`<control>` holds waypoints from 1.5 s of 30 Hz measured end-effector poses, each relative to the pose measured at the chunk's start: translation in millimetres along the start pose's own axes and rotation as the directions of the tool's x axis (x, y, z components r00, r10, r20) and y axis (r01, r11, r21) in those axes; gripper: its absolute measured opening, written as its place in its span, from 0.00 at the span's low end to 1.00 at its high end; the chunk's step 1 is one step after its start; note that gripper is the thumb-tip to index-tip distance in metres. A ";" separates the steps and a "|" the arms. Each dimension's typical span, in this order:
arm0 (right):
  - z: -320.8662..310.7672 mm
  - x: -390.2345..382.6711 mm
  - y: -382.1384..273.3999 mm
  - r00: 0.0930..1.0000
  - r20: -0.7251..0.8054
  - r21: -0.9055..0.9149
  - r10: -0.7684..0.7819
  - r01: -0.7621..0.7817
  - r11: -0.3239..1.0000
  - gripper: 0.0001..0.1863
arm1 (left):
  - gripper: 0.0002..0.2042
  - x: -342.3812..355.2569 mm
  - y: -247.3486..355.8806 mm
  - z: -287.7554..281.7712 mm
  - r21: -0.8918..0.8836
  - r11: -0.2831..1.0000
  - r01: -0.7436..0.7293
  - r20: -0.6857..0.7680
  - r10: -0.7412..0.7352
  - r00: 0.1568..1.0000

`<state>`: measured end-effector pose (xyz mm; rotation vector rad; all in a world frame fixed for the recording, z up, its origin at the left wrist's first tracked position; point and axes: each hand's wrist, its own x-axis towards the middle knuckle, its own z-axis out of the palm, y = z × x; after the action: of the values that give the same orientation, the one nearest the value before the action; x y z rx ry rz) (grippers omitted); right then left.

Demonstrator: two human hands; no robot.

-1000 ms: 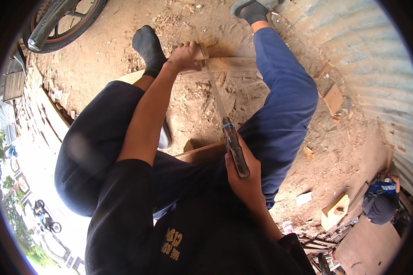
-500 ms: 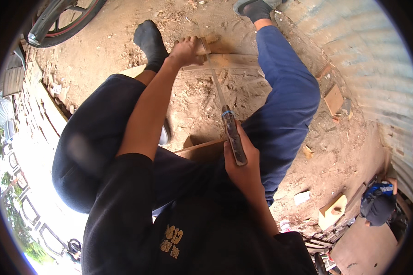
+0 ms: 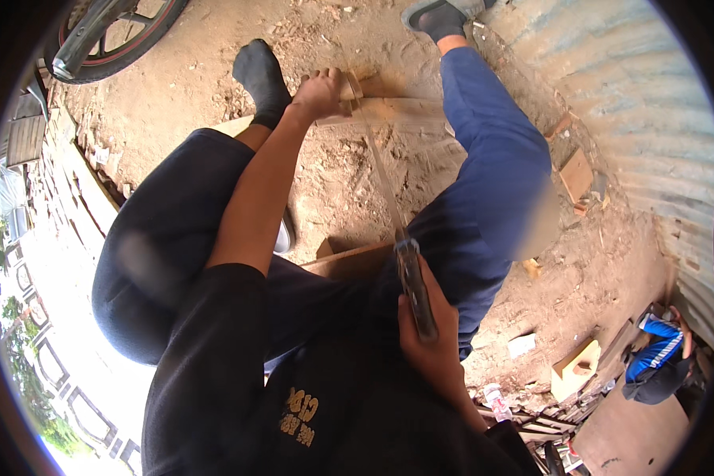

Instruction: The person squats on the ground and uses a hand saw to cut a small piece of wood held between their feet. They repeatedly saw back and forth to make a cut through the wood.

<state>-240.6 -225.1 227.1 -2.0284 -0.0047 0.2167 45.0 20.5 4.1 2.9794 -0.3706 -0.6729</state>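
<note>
My right hand [image 3: 435,337] is wrapped round the dark handle of a handsaw [image 3: 414,285]. The saw's long thin blade points away from me, its far end touching the right end of a piece of wood [image 3: 347,89]. Fingers curled over the top, my left hand [image 3: 320,95] grips that wood just left of the blade. Under it a wooden plank [image 3: 408,111] lies across the ground. My socked left foot [image 3: 262,83] rests close to the left hand. How deep the blade sits in the wood cannot be made out.
A motorcycle wheel [image 3: 123,40] stands at the far left. Corrugated metal sheeting [image 3: 627,103] lines the right side. Near my right knee lies a wood offcut [image 3: 576,173]. Another person [image 3: 660,361] is at the lower right beside a brown board [image 3: 635,432]. A wooden board [image 3: 357,260] lies between my legs.
My right hand has drawn the saw back toward my body and slightly right. The left hand keeps its hold on the wood. The other person at the lower right has shifted posture.
</note>
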 end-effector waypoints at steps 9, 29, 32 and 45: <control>-0.2 13.5 5.8 0.999 0.037 0.015 0.007 -0.008 1.000 0.26 | 0.45 -2.0 -2.4 13.5 0.065 0.997 -0.051 -0.139 0.060 0.988; -8.2 3.8 0.1 0.989 0.105 0.021 0.107 -0.109 0.994 0.30 | 0.33 1.8 -1.1 51.1 -0.020 0.992 -0.121 -0.545 0.090 0.833; -1.9 24.8 -9.2 0.972 0.142 0.047 0.186 -0.195 0.980 0.31 | 0.32 2.3 -0.6 52.6 0.017 0.993 -0.117 -0.554 0.106 0.826; 15.7 36.2 -5.6 0.964 0.140 0.050 0.224 -0.233 0.971 0.31 | 0.42 1.6 9.4 51.2 0.110 0.994 0.015 -0.426 0.033 0.904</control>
<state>-206.9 -205.1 219.8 -1.9434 0.1521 0.4928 22.3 10.5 -41.7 3.1061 -0.3969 0.0189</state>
